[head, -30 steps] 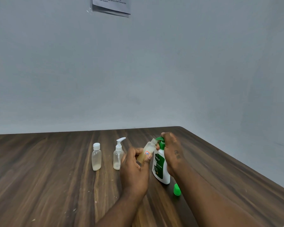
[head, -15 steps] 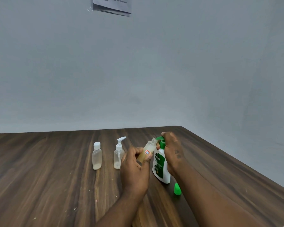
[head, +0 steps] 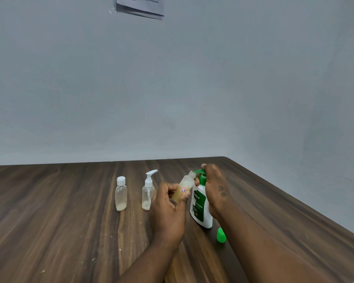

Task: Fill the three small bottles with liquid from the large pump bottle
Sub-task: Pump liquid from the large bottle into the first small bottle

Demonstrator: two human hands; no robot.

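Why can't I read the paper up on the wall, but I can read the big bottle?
Head view: the paper is far away at the top edge, partly cut off, its print tiny and blurry; the large pump bottle is near, so its label looks sharp in soft light without glare.

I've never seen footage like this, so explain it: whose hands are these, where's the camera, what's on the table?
No machine: a person works bare-handed, filmed by a wide-angle camera worn on their head. The left hand holds an uncapped small bottle tilted, mouth at the spout of the large pump bottle, whose pump head the right hand grips. On the wooden table also stand a capped small bottle and a small pump-top bottle; a green cap lies beside the large one.
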